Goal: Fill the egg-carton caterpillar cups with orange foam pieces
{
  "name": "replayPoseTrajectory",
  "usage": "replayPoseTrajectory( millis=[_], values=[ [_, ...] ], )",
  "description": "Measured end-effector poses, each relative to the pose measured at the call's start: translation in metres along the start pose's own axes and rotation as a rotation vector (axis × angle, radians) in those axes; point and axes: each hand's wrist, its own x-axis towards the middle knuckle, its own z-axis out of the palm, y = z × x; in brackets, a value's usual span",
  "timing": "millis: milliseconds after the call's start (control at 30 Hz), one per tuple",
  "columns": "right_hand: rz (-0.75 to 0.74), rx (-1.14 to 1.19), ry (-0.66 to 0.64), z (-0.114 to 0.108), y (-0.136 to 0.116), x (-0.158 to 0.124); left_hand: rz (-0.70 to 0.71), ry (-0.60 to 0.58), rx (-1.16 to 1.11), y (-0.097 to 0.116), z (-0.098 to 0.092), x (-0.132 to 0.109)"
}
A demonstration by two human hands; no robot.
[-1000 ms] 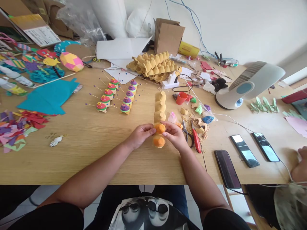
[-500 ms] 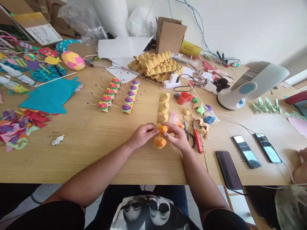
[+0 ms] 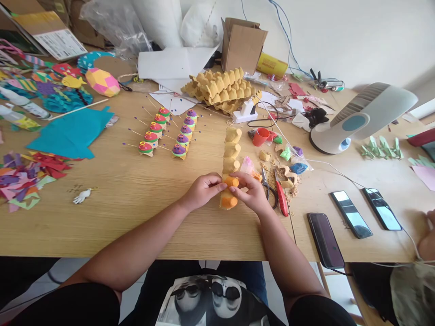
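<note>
A strip of yellow egg carton [image 3: 231, 150] stands lengthwise in front of me, its two nearest cups covered in orange modelling clay [image 3: 228, 200]. From the left, my left hand [image 3: 205, 190] pinches the strip's edge beside the second cup. My right hand [image 3: 252, 191] closes around that same cup from the right, thumb and fingers against the orange clay. Just right of my right hand lie black-handled scissors [image 3: 268, 186] and a red-handled cutter [image 3: 282, 198]. A plastic bag with orange clay [image 3: 257, 175] sits beyond its fingers.
Two decorated carton caterpillars with pins, one red and green [image 3: 153, 131], one purple [image 3: 184, 133], stand left of centre. Stacked egg trays [image 3: 217, 90] lie behind. A white fan [image 3: 353, 122], several phones [image 3: 351, 213] and a red cup [image 3: 260, 136] are right.
The view has shifted slightly. Both hands keep their hold around the second cup, with only slight finger movement on the orange clay.
</note>
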Motion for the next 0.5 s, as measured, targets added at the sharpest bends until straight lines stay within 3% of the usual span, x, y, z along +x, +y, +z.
replayPoseTrajectory(
  millis=[167,500],
  values=[
    [0.013,-0.046,0.032,0.0026,0.0042,0.0000,0.018,0.014,0.036,0.0002,0.0006,0.0005],
    [0.110,0.246,0.009,0.0030,0.0034,0.0065,-0.083,0.033,-0.137,-0.0083,-0.0018,0.0006]
  ],
)
